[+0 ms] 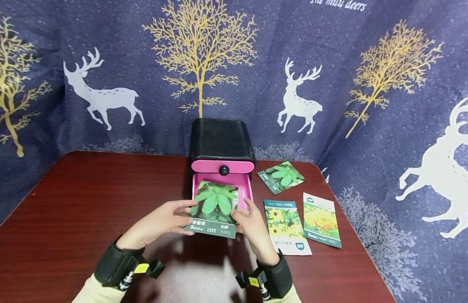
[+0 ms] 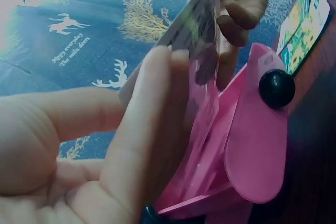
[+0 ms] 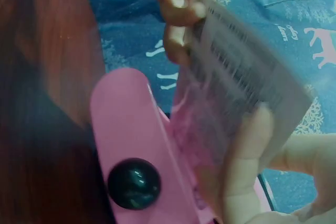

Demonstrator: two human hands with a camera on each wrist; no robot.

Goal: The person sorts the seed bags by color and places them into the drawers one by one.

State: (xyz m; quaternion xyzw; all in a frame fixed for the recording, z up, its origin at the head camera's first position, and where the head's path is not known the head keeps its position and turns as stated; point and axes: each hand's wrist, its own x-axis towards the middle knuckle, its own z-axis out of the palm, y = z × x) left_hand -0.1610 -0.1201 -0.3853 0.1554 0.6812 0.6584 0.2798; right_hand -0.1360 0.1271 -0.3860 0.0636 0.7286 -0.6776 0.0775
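A seed packet point(image 1: 215, 206) with green leaves and a dark green lower band is held between both hands, tilted above an open pink drawer point(image 1: 245, 185). My left hand point(image 1: 169, 221) pinches the packet's left edge. On its right edge, my right hand point(image 1: 250, 223) pinches it too. The printed grey back of the packet point(image 3: 247, 61) shows in the right wrist view. That drawer slides out of the lower part of a black cabinet point(image 1: 220, 139); its pink front with a round black knob point(image 2: 277, 88) appears in the left wrist view. The packet hides much of the drawer's inside.
A pink upper drawer front point(image 1: 207, 166) stays flush in the cabinet. To the right lie a leafy green packet point(image 1: 283, 176), a yellow-flower packet point(image 1: 284, 223) and an orange-flower packet point(image 1: 322, 219) on the brown table point(image 1: 105, 189). A deer-print cloth point(image 1: 237, 97) hangs behind.
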